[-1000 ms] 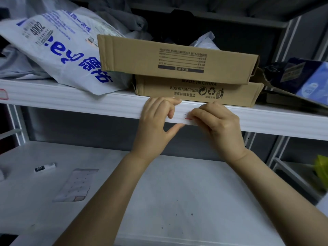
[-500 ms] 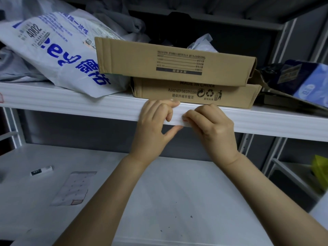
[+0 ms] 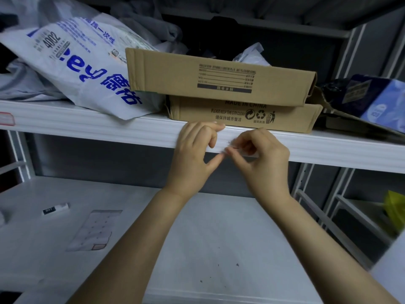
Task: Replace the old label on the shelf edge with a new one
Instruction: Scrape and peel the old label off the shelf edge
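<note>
Right hand [image 3: 263, 156] pinches a small whitish, red-lined label [image 3: 231, 147]; left hand [image 3: 192, 154] grips the shelf edge [image 3: 109, 128].

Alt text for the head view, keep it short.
Two bare hands work at a white shelf edge: the right hand pinches the label, the left hand holds the edge beside it. Stacked cardboard boxes and a white printed bag sit on the shelf.

White metal shelving [image 3: 219, 233] backed by grey panel [image 3: 98, 156].
</note>
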